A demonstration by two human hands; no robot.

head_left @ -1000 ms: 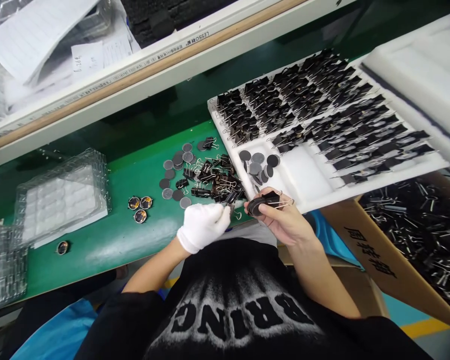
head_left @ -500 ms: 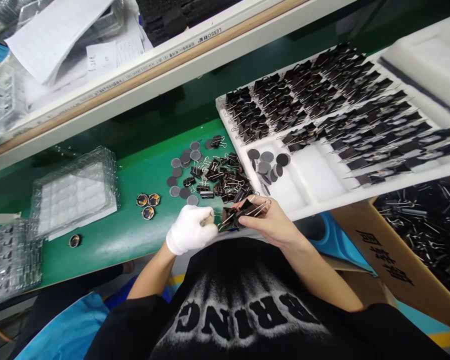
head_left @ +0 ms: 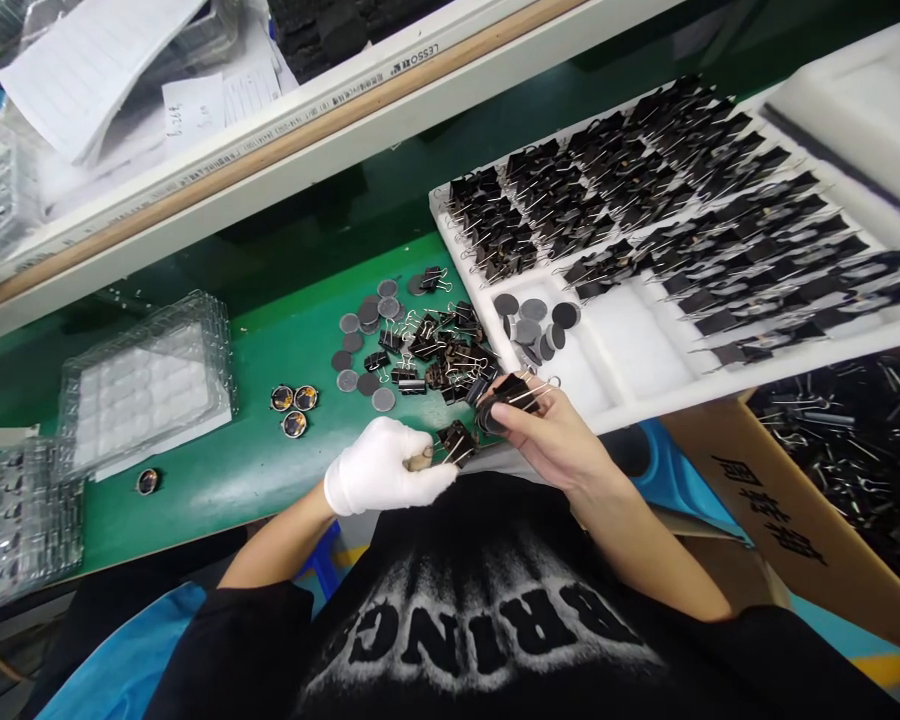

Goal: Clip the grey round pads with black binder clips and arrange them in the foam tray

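My left hand (head_left: 384,468), in a white glove, grips a black binder clip (head_left: 456,442) by its wire handles. The clip stands apart from the round dark piece (head_left: 490,414) in my bare right hand (head_left: 551,430). That piece has another black binder clip (head_left: 516,394) on it, its silver handles pointing right; my right fingers and thumb are closed round both. Just beyond my hands lies a heap of loose binder clips (head_left: 450,350) on the green table (head_left: 262,475). Grey discs (head_left: 383,400) lie scattered to the left of the heap.
A white foam tray (head_left: 649,350) at the right bears rows of clipped pieces (head_left: 750,260) and some loose discs (head_left: 526,331). Small round parts (head_left: 294,425) and clear plastic trays (head_left: 150,385) lie at the left. A cardboard box (head_left: 750,480) of clips stands lower right. A shelf edge (head_left: 285,135) runs across.
My left hand has drawn one binder clip away from the round piece, moving slightly down with its fingers a little straighter. My right hand has tilted and shifted slightly right with the piece.
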